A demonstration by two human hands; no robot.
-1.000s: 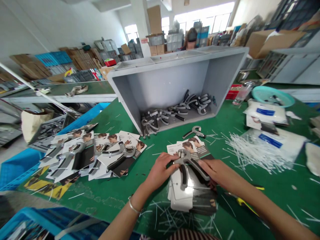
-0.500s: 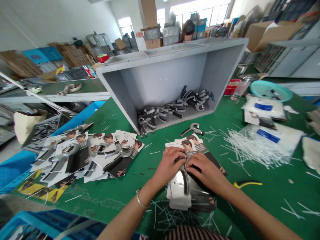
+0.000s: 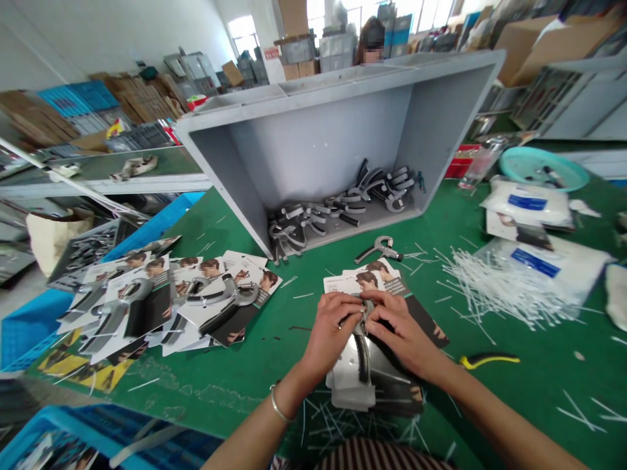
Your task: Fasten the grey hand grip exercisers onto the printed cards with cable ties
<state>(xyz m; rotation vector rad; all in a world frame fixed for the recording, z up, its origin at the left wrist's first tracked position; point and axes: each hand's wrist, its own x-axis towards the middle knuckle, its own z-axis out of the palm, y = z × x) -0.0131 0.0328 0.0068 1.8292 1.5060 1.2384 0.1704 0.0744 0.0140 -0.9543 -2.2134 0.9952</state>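
A hand grip strengthener (image 3: 363, 358) with dark padded handles lies on a stack of printed cards (image 3: 353, 397) in front of me. My left hand (image 3: 329, 333) is closed on its upper end, thumb and fingertips pinched together. From the other side my right hand (image 3: 402, 329) grips the same end with bent fingers, and the fingertips of both hands nearly meet. The hands cover the strengthener's top, so any small piece between the fingers is hidden. Just beyond the stack rests a loose grip strengthener (image 3: 381, 249).
A grey bin (image 3: 318, 147) on its side holds several grip strengtheners. Cards with strengtheners (image 3: 232, 307) lie left. White cable ties (image 3: 490, 287) are heaped right, near yellow-handled pliers (image 3: 490, 360) and plastic bags (image 3: 578, 261). A blue crate (image 3: 63, 421) stands lower left; a person (image 3: 372, 42) is beyond the bin.
My right hand's fingers have shifted slightly up over the strengthener's top end. My left hand stays pinched there. The whole view has moved a little.
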